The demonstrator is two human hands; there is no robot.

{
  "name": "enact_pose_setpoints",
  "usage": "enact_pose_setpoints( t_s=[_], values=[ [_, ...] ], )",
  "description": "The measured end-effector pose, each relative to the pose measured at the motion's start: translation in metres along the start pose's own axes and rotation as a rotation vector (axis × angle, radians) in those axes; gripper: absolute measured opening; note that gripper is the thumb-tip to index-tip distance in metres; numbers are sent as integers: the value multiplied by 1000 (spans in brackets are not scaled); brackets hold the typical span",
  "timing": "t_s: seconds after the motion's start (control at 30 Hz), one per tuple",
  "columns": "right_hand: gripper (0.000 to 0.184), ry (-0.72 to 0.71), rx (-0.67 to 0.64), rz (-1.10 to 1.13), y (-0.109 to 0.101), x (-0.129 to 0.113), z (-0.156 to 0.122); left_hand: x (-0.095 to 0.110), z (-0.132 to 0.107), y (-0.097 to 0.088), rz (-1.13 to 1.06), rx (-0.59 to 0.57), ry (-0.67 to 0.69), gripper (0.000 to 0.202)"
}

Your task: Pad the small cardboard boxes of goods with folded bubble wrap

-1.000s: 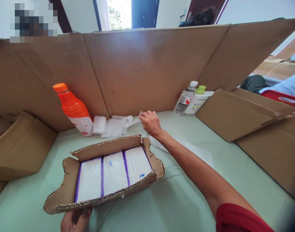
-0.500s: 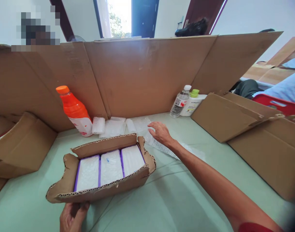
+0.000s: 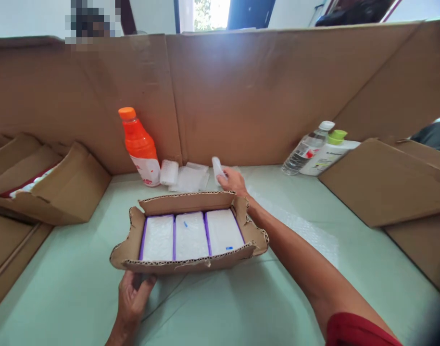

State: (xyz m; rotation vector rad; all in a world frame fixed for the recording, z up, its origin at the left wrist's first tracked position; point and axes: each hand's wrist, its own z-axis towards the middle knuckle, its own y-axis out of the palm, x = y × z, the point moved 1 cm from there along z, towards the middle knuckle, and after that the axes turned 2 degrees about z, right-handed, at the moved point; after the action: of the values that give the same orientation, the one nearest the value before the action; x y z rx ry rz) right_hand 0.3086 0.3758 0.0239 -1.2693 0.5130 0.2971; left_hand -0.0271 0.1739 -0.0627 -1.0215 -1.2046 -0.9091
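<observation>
An open-topped cardboard box with torn, wavy edges is tilted toward me. Three white packs with purple sides sit side by side in it. My left hand grips the box's near left underside; some of its fingers are hidden beneath. Beyond the box, my right hand is closed on a small roll of bubble wrap. To its left lie folded bubble wrap pieces and another bubble wrap roll. A flat bubble wrap sheet lies partly behind my right forearm.
An orange-capped bottle leans at the back left. A clear water bottle and a white bottle with a green cap lean at the right. A tall cardboard panel spans the back; cardboard boxes flank the green tabletop.
My right hand has closed on the small bubble wrap roll and lifted it upright. My left hand still holds the box. The view has shifted left and down.
</observation>
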Motion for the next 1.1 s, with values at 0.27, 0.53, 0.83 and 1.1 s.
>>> enact_pose_setpoints(
  t_s=[0.27,0.53,0.83,1.1],
  values=[
    [29,-70,47,395,-43,17,-122,4,11,-1,28,-162,76,28],
    [26,7,160,641,-28,2,-179,18,21,5,33,-261,155,33],
    [28,-4,554,160,-125,24,-263,21,19,4,13,-263,108,46],
    [22,-449,153,105,-42,-29,-359,26,14,1,-21,-107,71,62]
  ],
)
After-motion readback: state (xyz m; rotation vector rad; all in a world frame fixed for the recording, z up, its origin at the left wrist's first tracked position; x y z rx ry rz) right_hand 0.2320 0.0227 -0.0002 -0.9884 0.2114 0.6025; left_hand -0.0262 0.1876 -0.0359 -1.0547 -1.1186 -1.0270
